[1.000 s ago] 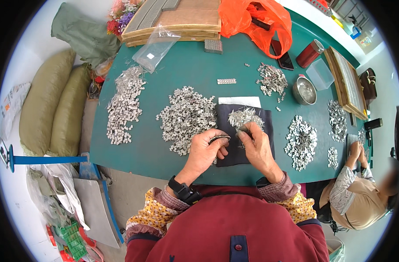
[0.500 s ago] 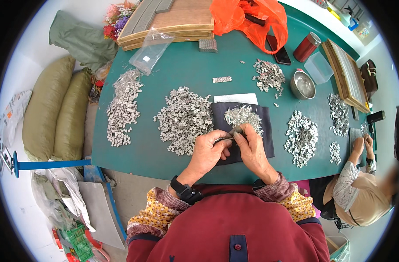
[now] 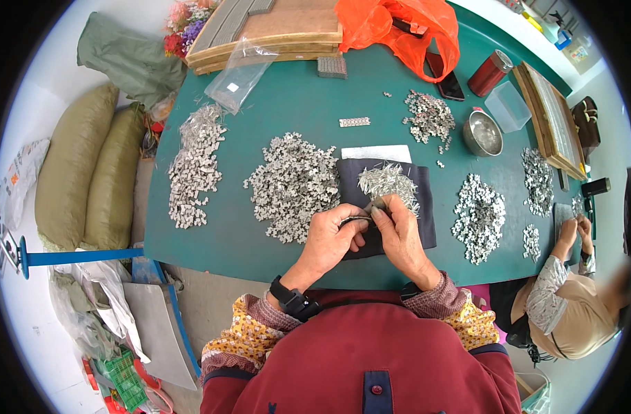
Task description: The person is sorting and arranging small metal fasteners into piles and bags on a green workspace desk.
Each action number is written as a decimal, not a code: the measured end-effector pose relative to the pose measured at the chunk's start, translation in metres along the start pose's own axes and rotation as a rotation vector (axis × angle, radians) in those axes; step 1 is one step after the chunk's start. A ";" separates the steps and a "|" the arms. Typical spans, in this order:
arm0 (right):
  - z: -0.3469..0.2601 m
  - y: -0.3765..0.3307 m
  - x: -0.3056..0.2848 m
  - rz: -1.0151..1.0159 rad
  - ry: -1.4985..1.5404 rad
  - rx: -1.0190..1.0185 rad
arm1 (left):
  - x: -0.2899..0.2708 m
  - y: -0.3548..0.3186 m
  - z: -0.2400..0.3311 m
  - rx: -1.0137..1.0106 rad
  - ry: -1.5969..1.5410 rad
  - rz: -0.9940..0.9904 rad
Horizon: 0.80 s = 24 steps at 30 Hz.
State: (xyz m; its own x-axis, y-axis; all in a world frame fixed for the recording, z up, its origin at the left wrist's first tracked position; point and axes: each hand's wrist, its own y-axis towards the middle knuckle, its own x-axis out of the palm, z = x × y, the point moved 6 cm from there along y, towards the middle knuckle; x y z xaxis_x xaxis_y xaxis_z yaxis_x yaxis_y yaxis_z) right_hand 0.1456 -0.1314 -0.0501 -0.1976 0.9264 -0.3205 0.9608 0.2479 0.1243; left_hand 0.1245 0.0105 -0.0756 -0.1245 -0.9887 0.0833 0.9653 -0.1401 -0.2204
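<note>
My left hand and my right hand meet over the near part of a dark cloth, fingers closed. Pinched between them is a thin, dark, curved strip, mostly covered by the fingertips. Just beyond my right fingers, a heap of thin silvery pins lies on the cloth. To the left of my left hand is a large pile of small grey metal pieces. A white pad shows along the cloth's far edge.
The green table also bears small-part piles at left and right, a short metal strip, a metal bowl, a clear box, a red flask and wooden trays. Another person's hands work at right.
My hands stay almost in place, still pinching the thin dark strip. The view shifts slightly, so the far table items appear a little farther right.
</note>
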 end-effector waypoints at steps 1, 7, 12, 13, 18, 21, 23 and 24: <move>-0.001 0.000 0.000 -0.002 0.000 0.001 | 0.000 0.000 -0.001 -0.001 -0.001 0.001; 0.000 0.000 0.002 0.006 -0.011 0.000 | -0.002 0.000 0.000 0.001 -0.013 0.015; 0.000 0.000 0.002 0.021 -0.030 -0.048 | -0.001 0.001 0.000 -0.006 -0.018 0.007; -0.001 0.000 0.002 0.020 -0.029 -0.047 | -0.002 0.001 -0.001 -0.008 -0.017 0.008; -0.020 -0.003 0.003 0.006 -0.410 -0.357 | 0.000 0.001 0.001 -0.016 0.008 0.031; -0.033 -0.009 0.003 -0.026 -0.605 -0.541 | -0.001 0.001 0.004 -0.030 0.043 0.038; -0.030 -0.014 0.000 -0.051 -0.634 -0.557 | 0.001 -0.001 0.005 -0.051 0.067 0.027; -0.029 -0.018 0.000 -0.075 -0.662 -0.573 | 0.002 -0.002 0.005 -0.074 0.092 0.016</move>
State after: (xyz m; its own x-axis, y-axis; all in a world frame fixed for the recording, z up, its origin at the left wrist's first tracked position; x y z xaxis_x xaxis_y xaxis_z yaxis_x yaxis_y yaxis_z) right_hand 0.1230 -0.1278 -0.0256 0.0679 0.5912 -0.8037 0.6691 0.5705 0.4762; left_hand 0.1231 0.0094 -0.0705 -0.1333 -0.9910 -0.0091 0.9482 -0.1248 -0.2920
